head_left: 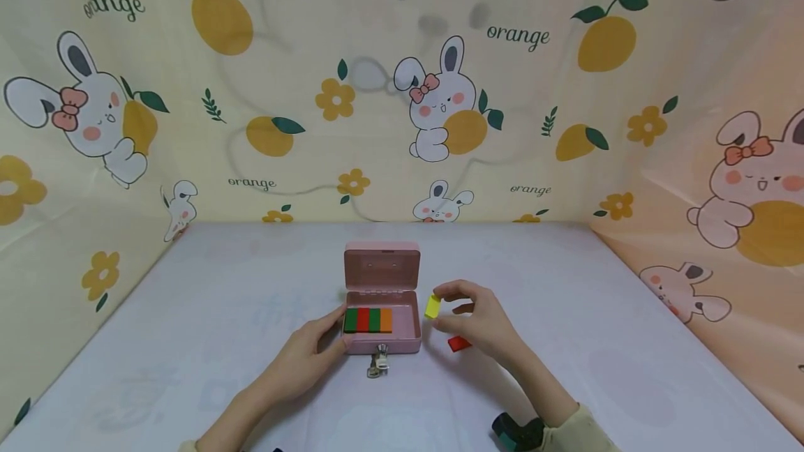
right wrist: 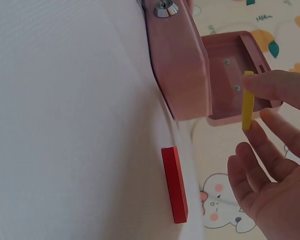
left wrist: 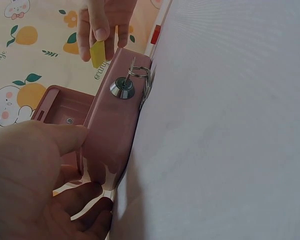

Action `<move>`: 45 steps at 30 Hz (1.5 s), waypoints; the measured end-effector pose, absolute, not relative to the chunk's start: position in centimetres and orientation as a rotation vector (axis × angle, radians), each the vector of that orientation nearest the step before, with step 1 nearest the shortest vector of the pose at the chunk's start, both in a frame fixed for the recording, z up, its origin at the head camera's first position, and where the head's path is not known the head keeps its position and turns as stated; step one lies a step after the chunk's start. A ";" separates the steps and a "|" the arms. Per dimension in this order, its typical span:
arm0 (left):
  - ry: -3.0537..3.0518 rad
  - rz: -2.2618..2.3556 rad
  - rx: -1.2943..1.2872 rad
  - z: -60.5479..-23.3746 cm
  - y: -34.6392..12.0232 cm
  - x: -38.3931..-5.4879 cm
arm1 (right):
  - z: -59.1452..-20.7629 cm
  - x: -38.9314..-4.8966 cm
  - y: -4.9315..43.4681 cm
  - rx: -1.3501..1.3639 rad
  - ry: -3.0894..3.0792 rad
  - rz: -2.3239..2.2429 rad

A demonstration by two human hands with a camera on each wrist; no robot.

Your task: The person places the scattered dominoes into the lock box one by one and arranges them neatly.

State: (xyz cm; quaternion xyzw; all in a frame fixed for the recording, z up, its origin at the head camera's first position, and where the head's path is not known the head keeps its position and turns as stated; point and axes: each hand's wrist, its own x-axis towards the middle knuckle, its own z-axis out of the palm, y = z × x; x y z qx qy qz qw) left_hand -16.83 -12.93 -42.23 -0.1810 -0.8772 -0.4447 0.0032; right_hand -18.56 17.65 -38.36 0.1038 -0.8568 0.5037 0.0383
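A pink metal cash box (head_left: 384, 346) stands on the table with its lid (head_left: 382, 268) raised. Inside, a row of flat blocks (head_left: 368, 321) lies side by side: green, red, green and orange. My left hand (head_left: 308, 351) holds the box at its left side, the thumb near the front corner. To the right of the box, my right hand (head_left: 480, 319) pinches a yellow block (right wrist: 248, 102) between thumb and finger, above the table. Below that hand a red block (right wrist: 175, 185) lies on the table, partly covered by the hand in the head view.
Keys on a ring (head_left: 377, 366) hang from the lock (left wrist: 122, 88) on the box's front. A black and teal object (head_left: 515, 431) shows beside my right sleeve. Behind the white table (head_left: 251, 277) stands a cloth backdrop (head_left: 352, 12) printed with rabbits and oranges.
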 end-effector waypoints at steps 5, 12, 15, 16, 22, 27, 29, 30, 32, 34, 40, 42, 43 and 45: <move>-2.753 -1.387 -0.565 -42.3 -13.1 -16.8 | -38.5 -18.7 17.3 0.416 -2.625 1.561; -2.739 -1.413 -0.592 -42.3 -13.3 -16.8 | -38.6 -19.0 16.4 0.530 -2.647 1.548; -2.736 -1.420 -0.602 -42.3 -13.3 -16.9 | -38.4 -19.3 15.8 0.555 -2.667 1.514; -2.737 -1.421 -0.601 -42.2 -13.3 -16.9 | -38.4 -19.3 15.6 0.563 -2.678 1.494; -2.751 -1.420 -0.576 -42.1 -13.2 -16.9 | -38.4 -20.0 14.6 0.598 -2.738 1.357; -2.754 -1.420 -0.573 -42.1 -13.2 -16.9 | -38.9 -20.8 14.1 0.615 -2.784 1.273; -2.751 -1.417 -0.579 -42.2 -13.1 -16.9 | -39.1 -21.1 14.0 0.630 -2.802 1.263; -2.749 -1.417 -0.585 -42.2 -13.1 -16.9 | -39.3 -21.2 13.9 0.639 -2.812 1.262; -2.744 -1.419 -0.592 -42.2 -13.1 -16.9 | -39.5 -21.4 13.8 0.649 -2.825 1.261; -2.739 -1.413 -0.595 -42.2 -13.1 -16.9 | -39.6 -21.5 13.8 0.665 -2.824 1.276; -2.746 -1.409 -0.580 -42.2 -13.0 -16.9 | -40.0 -21.9 13.4 0.667 -2.822 1.313; -2.747 -1.412 -0.578 -42.2 -13.0 -16.9 | -40.1 -21.9 13.3 0.668 -2.822 1.322; -2.747 -1.413 -0.576 -42.2 -13.0 -16.9 | -40.1 -22.0 13.3 0.666 -2.824 1.324; -2.746 -1.410 -0.577 -42.2 -13.0 -16.9 | -40.1 -22.0 13.1 0.665 -2.829 1.320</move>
